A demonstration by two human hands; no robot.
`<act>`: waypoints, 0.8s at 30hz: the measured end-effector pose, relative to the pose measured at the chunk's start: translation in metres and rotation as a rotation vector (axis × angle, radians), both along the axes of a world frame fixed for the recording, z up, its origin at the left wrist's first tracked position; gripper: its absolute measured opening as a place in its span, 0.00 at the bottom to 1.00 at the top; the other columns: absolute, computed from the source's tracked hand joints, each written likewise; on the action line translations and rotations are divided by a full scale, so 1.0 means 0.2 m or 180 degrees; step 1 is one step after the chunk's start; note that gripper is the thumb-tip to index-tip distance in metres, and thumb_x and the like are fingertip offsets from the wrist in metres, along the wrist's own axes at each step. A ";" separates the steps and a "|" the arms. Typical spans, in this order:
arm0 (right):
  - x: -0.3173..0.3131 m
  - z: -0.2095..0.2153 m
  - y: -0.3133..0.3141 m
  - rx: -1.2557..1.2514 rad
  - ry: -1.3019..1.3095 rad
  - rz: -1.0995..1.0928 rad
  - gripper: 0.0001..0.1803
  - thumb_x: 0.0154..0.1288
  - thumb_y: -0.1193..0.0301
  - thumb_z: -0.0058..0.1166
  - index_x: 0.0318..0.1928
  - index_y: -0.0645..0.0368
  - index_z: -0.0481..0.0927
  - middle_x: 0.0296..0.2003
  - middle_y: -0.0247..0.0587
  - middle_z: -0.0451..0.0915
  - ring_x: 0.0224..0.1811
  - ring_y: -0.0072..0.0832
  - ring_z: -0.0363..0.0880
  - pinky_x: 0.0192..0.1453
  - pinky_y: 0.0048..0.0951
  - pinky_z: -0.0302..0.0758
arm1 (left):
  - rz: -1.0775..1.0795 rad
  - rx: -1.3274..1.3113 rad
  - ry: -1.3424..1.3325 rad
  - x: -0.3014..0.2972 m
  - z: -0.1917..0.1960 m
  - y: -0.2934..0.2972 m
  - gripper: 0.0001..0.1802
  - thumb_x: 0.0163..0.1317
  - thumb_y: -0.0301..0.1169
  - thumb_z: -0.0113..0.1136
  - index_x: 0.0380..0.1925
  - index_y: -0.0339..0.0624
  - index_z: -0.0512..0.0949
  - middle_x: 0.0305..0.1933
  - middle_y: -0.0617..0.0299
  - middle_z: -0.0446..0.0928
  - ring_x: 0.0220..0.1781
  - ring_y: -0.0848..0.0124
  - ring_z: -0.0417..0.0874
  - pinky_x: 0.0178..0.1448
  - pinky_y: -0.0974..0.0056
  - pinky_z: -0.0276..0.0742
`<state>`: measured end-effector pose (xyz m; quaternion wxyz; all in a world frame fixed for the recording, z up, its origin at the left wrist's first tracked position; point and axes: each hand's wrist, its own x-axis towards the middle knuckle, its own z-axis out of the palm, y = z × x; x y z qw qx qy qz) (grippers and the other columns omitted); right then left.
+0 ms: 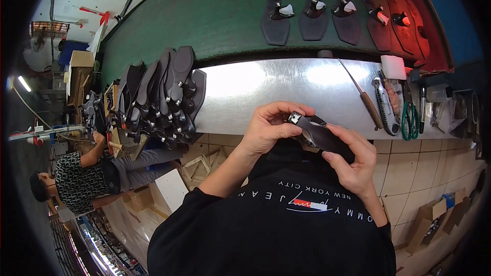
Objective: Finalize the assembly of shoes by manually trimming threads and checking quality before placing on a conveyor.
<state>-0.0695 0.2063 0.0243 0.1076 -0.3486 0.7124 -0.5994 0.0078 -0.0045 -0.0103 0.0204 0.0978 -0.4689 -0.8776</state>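
In front of my chest, at the near edge of the metal worktop (232, 87), I hold a dark sandal (327, 139) with both hands. My left hand (273, 125) pinches the end with a glossy black part and a small white patch. My right hand (353, 156) is closed around the other end of the sole, thumb on one side and fingers on the other. Part of the sandal is hidden by my fingers. To the left on the worktop lies a pile of dark sandal soles (169, 89) with glossy black heels.
Right on the worktop lie an awl (369, 107), a box cutter (384, 105), green-handled scissors (410, 117) and a white block (393, 66). Several sandals (312, 15) stand in a row on the green conveyor belt (220, 15), some under red light. A co-worker (84, 174) stands far left.
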 end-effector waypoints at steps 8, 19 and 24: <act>0.00 0.00 0.00 0.0031 0.0066 0.0024 0.25 0.47 0.80 0.63 0.50 0.64 0.80 0.35 0.47 0.82 0.34 0.36 0.81 0.39 0.29 0.75 | -0.0056 -0.0234 0.0008 0.00 0.01 -0.01 0.18 0.46 0.16 0.65 0.40 0.34 0.81 0.52 0.41 0.77 0.53 0.58 0.80 0.53 0.60 0.83; -0.04 0.04 -0.01 0.0198 0.0385 0.0085 0.24 0.47 0.79 0.63 0.49 0.62 0.80 0.30 0.44 0.79 0.30 0.37 0.78 0.34 0.31 0.74 | -0.0341 -0.1119 0.0797 -0.01 0.02 -0.02 0.22 0.48 0.13 0.62 0.47 0.34 0.81 0.54 0.40 0.77 0.56 0.57 0.80 0.57 0.60 0.77; -0.03 0.03 0.00 0.0348 0.0759 0.0002 0.24 0.46 0.76 0.65 0.49 0.60 0.80 0.29 0.42 0.78 0.29 0.38 0.77 0.34 0.33 0.73 | -0.0450 -0.1524 0.1088 -0.02 0.01 -0.04 0.21 0.52 0.14 0.59 0.49 0.33 0.80 0.56 0.42 0.76 0.55 0.59 0.80 0.56 0.65 0.76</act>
